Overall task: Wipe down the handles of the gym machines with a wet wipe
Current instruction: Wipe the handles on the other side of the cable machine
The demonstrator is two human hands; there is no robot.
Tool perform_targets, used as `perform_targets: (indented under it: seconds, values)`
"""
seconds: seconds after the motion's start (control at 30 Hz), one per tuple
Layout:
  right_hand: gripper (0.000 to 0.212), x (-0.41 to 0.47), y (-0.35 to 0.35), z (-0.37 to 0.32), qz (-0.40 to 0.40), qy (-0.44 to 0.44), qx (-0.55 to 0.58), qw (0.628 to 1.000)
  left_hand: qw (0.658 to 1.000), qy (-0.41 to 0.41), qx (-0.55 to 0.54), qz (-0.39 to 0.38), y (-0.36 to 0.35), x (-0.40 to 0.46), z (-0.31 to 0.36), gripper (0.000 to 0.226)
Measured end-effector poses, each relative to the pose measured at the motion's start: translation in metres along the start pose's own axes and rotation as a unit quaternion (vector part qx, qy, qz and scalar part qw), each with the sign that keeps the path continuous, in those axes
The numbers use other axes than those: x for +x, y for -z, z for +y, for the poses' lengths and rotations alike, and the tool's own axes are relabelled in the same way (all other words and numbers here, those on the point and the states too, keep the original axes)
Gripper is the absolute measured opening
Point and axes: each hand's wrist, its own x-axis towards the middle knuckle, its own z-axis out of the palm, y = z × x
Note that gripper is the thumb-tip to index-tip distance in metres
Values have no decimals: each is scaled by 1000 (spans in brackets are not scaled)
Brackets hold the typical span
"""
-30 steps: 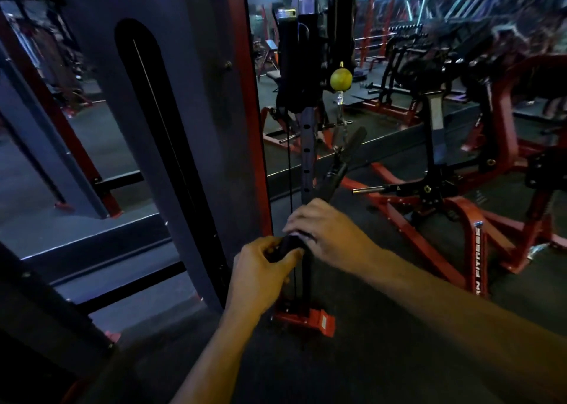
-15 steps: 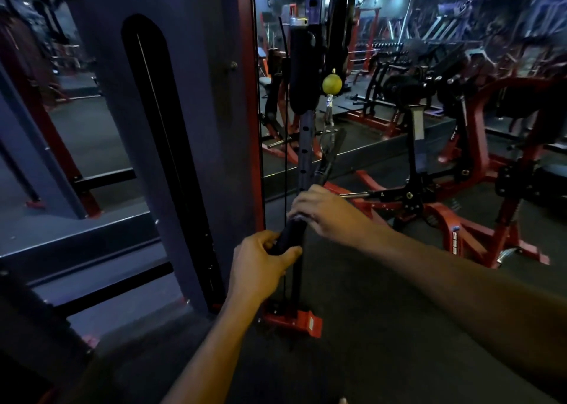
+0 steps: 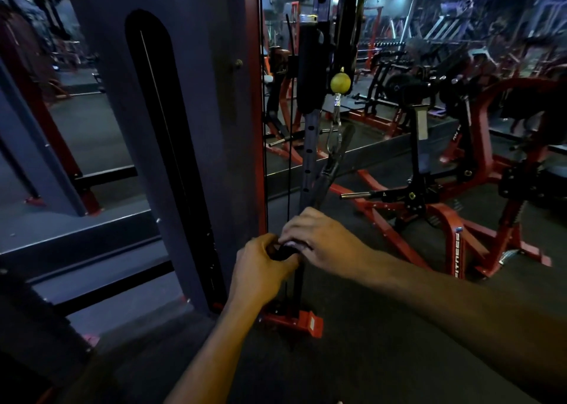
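Observation:
A black bar handle (image 3: 333,167) hangs slanted from a carabiner under a yellow ball stop (image 3: 340,82) on the cable machine. My left hand (image 3: 260,268) grips the bar's lower end. Just above it, my right hand (image 3: 319,238) is curled over the bar, and a thin pale edge that may be the wet wipe (image 3: 294,244) shows under its fingers. The rest of the wipe is hidden by the hand.
The cable machine's perforated upright post (image 3: 310,146) stands directly behind the bar, on a red foot bracket (image 3: 306,324). A grey weight-stack housing (image 3: 196,127) fills the left. Red-framed machines (image 3: 454,228) crowd the right on a dark rubber floor.
My right hand has slid down the bar toward my left hand, so the two now almost touch. The camera has shifted slightly.

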Motion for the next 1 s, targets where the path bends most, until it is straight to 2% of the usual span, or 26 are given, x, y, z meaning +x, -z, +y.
perform_targets:
  seconds: [0.1, 0.33, 0.53, 0.67, 0.8, 1.0]
  values:
    - [26, 2, 5, 34, 11, 11, -68, 998, 1000, 12, -15, -10, 0, 2, 3, 24]
    - [28, 19, 13, 116, 36, -81, -145, 985, 999, 21, -39, -30, 4, 6, 5, 20]
    - [21, 22, 8, 141, 89, -188, -109, 972, 996, 30, -57, -60, 3, 9, 10, 15]
    - [23, 16, -6, 118, 151, -270, -33, 950, 995, 29, -51, -77, 6, 10, 13, 14]
    - [23, 3, -7, 68, 170, -247, 28, 954, 995, 36, -47, -81, 7, 10, 13, 14]
    - [21, -10, -19, 7, 136, -133, 65, 980, 991, 59, -49, -110, 4, 16, 7, 23]
